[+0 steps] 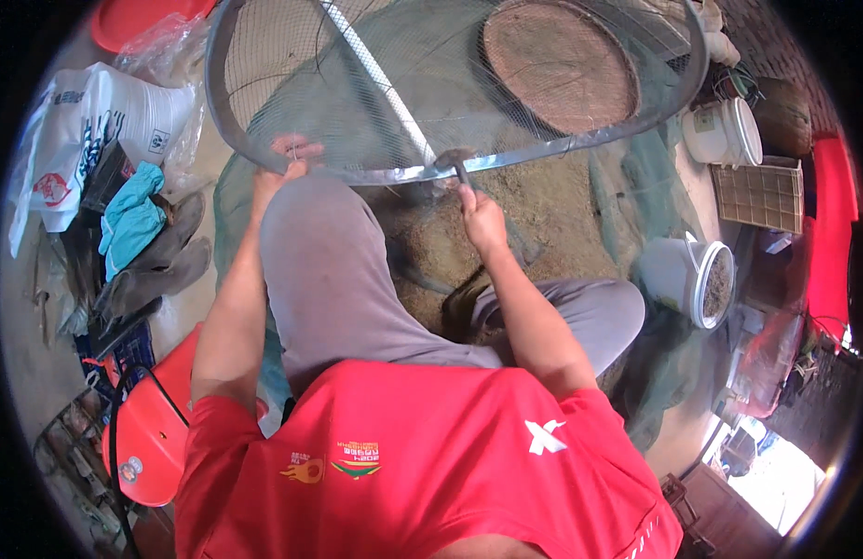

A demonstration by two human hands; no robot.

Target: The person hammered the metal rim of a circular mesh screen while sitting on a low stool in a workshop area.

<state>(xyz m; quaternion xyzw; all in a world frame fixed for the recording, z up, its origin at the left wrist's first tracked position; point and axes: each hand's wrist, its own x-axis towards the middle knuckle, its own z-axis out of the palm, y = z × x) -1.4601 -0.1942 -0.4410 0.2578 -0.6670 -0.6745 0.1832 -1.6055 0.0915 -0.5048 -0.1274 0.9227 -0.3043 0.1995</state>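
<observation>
A large round sieve (580,144) with a grey rim, fine wire mesh and a white bar (380,74) across it is tilted up in front of me. My left hand (293,160) is closed around its near rim at the left, beside my raised knee, with some fingers showing behind the mesh. In my right hand (484,222) is a hammer (457,164), gripped by its handle. The hammer's head lies against or just over the rim, close to where the white bar meets it; contact cannot be made out.
Green netting (650,200) with brown loose material (552,210) covers the ground. Beyond the mesh lies a round woven tray (562,65). At right are a white bucket (715,132), a filled bucket (669,272) and a basket (757,197); at left, a white sack (156,107), dark boots (170,261) and a red chair (152,438).
</observation>
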